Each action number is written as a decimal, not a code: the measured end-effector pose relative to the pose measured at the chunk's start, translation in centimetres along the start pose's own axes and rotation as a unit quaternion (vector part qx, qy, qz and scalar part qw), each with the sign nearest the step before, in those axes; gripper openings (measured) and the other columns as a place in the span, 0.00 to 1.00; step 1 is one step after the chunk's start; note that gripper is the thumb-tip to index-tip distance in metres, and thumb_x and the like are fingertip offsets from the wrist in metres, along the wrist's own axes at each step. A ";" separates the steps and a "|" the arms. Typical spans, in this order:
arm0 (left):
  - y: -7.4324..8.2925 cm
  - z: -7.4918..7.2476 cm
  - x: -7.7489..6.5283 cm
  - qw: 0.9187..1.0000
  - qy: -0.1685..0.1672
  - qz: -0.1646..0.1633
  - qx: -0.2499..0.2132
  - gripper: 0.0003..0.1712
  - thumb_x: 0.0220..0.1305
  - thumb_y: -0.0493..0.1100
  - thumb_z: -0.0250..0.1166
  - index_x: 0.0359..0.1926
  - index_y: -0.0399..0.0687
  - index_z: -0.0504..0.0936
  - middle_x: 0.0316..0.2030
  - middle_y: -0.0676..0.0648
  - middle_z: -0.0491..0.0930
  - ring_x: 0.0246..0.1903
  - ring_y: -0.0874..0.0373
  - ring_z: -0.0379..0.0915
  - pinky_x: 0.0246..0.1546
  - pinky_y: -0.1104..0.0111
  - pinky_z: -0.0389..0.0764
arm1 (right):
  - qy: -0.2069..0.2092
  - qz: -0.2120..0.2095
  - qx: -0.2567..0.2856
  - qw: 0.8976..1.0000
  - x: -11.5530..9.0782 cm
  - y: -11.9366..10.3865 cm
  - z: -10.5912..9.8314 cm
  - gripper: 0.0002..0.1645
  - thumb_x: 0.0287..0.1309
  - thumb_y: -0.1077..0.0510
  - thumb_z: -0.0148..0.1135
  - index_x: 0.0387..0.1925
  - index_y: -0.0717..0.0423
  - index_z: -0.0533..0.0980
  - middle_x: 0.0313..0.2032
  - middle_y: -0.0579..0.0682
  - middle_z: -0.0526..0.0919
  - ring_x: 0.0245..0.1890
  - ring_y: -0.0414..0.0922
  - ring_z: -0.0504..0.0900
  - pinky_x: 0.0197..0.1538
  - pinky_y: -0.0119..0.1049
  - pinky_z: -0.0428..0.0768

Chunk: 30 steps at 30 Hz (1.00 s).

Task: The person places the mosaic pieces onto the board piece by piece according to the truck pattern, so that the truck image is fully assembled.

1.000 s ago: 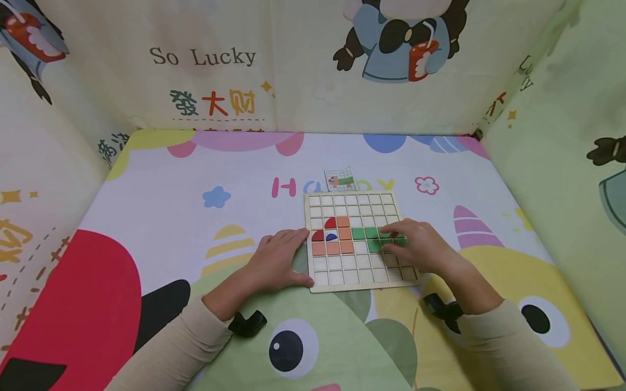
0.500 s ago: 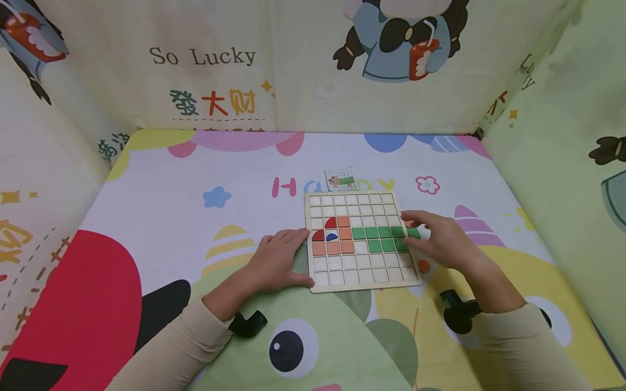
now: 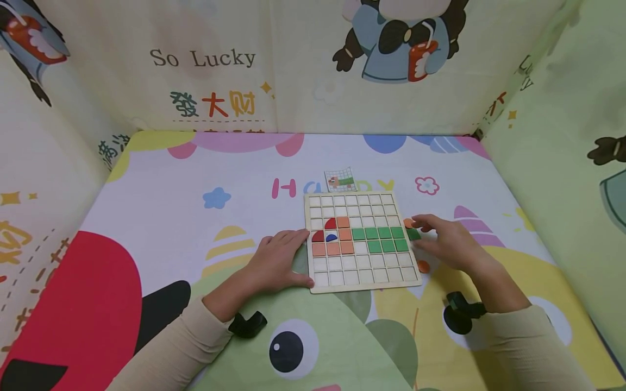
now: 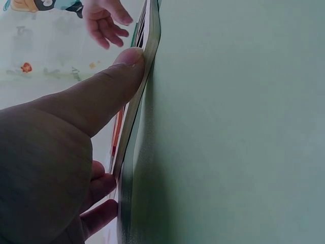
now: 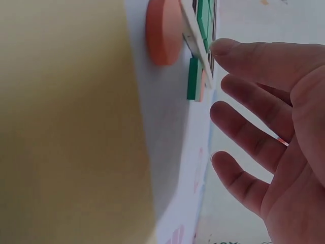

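Note:
A pale wooden grid board [image 3: 364, 278] lies on the table with coloured tiles in its cells. Green tiles [image 3: 385, 233] fill two rows at right; orange tiles [image 3: 333, 248], red quarter-round pieces [image 3: 330, 222] and a blue half-round one [image 3: 331, 237] sit at left. My left hand [image 3: 276, 263] rests at the board's left edge, thumb [image 4: 114, 76] and fingertips touching the rim. Beyond the right edge, my right hand [image 3: 455, 244] hovers with fingers apart, beside a loose green tile [image 3: 414, 234]. In the right wrist view that green tile [image 5: 193, 80] stands clear of the fingers.
Orange round pieces lie right of the board, one near its lower corner [image 3: 423, 266] and one by the right fingertips [image 3: 408, 223]. A small printed pattern card [image 3: 340, 180] lies behind the board. Printed cloth walls [image 3: 303, 65] enclose the table's back and sides.
My right hand has left the green tiles on the board and moved right, past the edge, to the loose green tile. The left hand stays where it was.

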<state>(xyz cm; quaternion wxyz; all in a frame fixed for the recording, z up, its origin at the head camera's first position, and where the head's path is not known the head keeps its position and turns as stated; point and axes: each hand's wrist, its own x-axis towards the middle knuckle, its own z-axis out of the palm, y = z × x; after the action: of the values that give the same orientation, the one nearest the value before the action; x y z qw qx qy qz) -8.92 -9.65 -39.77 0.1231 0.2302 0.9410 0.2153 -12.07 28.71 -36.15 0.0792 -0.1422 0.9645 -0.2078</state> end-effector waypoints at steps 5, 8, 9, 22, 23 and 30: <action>0.0 0.0 0.0 1.000 0.001 0.002 0.001 0.62 0.48 0.68 0.75 0.76 0.46 0.59 0.72 0.46 0.64 0.70 0.49 0.56 0.61 0.46 0.61 | -0.018 0.023 -0.004 1.000 0.1 0.3 0.2 0.31 0.60 0.56 0.69 0.63 0.59 0.73 0.49 0.65 0.81 0.49 0.63 0.77 0.50 0.57 0.75; 0.0 0.0 0.0 1.000 0.000 0.001 0.001 0.62 0.48 0.68 0.75 0.76 0.46 0.59 0.72 0.47 0.64 0.70 0.49 0.56 0.61 0.46 0.61 | -0.022 0.022 -0.009 0.999 0.2 0.5 0.3 0.29 0.61 0.56 0.69 0.61 0.61 0.74 0.49 0.65 0.82 0.50 0.64 0.77 0.51 0.59 0.74; 0.0 0.0 0.0 1.000 0.000 0.001 0.001 0.62 0.48 0.68 0.75 0.76 0.46 0.59 0.72 0.47 0.64 0.70 0.49 0.56 0.61 0.46 0.61 | -0.024 0.023 -0.010 0.999 0.2 0.5 0.3 0.28 0.61 0.56 0.68 0.61 0.61 0.74 0.49 0.65 0.81 0.50 0.64 0.77 0.52 0.59 0.74; -0.1 0.0 0.0 1.000 0.004 0.005 -0.001 0.62 0.48 0.68 0.75 0.76 0.46 0.59 0.71 0.46 0.65 0.69 0.49 0.57 0.61 0.46 0.61 | -0.032 0.029 -0.021 0.999 0.2 0.9 0.4 0.26 0.61 0.56 0.68 0.58 0.63 0.76 0.48 0.64 0.82 0.49 0.64 0.77 0.51 0.59 0.74; -0.1 0.0 0.0 1.000 0.004 0.005 -0.001 0.62 0.48 0.68 0.75 0.76 0.46 0.59 0.71 0.46 0.64 0.69 0.49 0.57 0.61 0.46 0.61 | -0.031 0.029 -0.021 0.999 0.2 0.8 0.4 0.26 0.61 0.57 0.67 0.58 0.63 0.76 0.49 0.64 0.82 0.49 0.64 0.77 0.52 0.60 0.74; -0.1 0.0 0.0 1.000 0.002 0.004 0.000 0.62 0.48 0.68 0.75 0.76 0.46 0.59 0.71 0.46 0.64 0.69 0.48 0.57 0.61 0.46 0.61 | -0.030 0.038 -0.024 0.999 0.3 0.7 0.5 0.27 0.61 0.57 0.66 0.60 0.62 0.75 0.49 0.67 0.81 0.49 0.65 0.76 0.52 0.60 0.74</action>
<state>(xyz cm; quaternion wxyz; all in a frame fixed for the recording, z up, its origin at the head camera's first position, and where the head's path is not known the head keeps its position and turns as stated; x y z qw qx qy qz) -8.95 -9.69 -39.85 0.1199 0.2335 0.9404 0.2161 -12.45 29.06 -36.93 0.1125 -0.1137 0.9711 -0.1773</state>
